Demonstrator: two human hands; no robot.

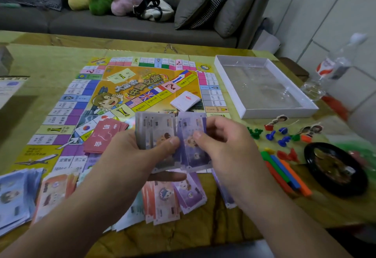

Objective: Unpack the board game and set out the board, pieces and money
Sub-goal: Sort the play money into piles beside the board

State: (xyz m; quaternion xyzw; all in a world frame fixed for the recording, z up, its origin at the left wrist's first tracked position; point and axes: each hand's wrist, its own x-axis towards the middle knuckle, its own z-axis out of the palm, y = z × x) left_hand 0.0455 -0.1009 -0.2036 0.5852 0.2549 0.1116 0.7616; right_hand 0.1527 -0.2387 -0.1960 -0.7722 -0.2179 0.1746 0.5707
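Note:
The paper game board point(114, 95) lies unfolded on the table, with a stack of red cards point(103, 137) and a stack of white cards point(185, 100) on it. My left hand point(130, 152) holds a fanned wad of play money point(160, 133), thumb on top. My right hand point(221, 142) pinches the purple notes point(193, 148) at the wad's right side. Sorted money lies near the front edge: blue notes point(14, 194), orange notes point(55, 192), pink notes point(162, 200) and purple notes point(191, 192). Small plastic pieces point(282, 135) and coloured sticks point(284, 172) lie to the right.
The white box tray point(303, 113) with a clear insert sits at the right of the board. A black dish point(335, 168) stands at the far right, a plastic bottle point(329, 68) behind it. A grey sofa point(122, 24) with plush toys is beyond the table.

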